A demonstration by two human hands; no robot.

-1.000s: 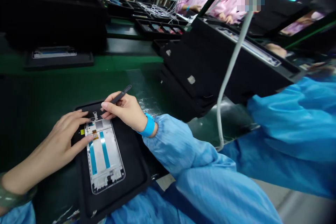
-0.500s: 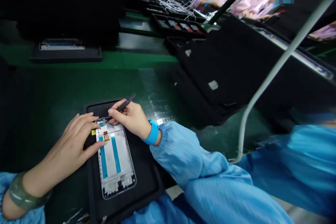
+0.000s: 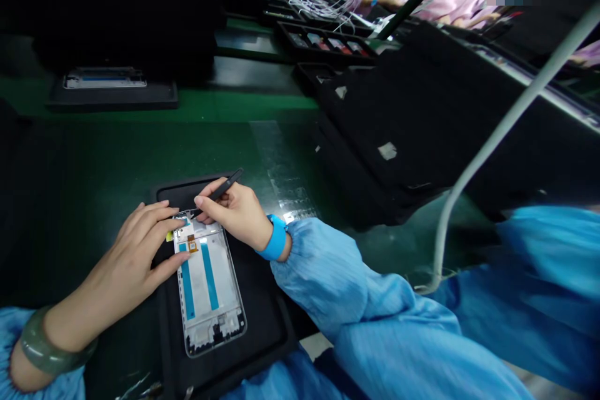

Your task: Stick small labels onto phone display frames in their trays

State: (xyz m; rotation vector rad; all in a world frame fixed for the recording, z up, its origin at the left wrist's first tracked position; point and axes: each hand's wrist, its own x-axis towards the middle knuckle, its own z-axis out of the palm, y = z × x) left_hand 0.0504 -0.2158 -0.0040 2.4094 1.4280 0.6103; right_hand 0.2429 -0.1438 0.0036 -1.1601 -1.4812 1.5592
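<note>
A silver phone frame (image 3: 227, 287) with two blue adhesive strips lies on a black tray (image 3: 265, 337) in front of me. My left hand (image 3: 134, 250) rests along its left edge, fingers stretched out. The index fingertip touches the top part by a small blue piece, and the thumb tip is beside an orange flex cable (image 3: 192, 244). Black tweezers (image 3: 227, 184) are gripped in my right hand (image 3: 234, 209), which leans over the frame's top right. Their tips point at the top of the frame, partly hidden by the fingers. A yellow tab (image 3: 169, 236) sticks out at the left edge.
Stacked black trays (image 3: 360, 137) stand to the right, behind a pale curved tube (image 3: 462, 181). Another phone frame (image 3: 105, 79) lies on a tray at the back left. Beyond are a compartment tray (image 3: 323, 44), white cables (image 3: 314, 6) and people in pink.
The view has shifted slightly. My left index fingertip has slid a little to the right over the small blue piece. My right hand keeps its hold on the tweezers, almost unmoved.
</note>
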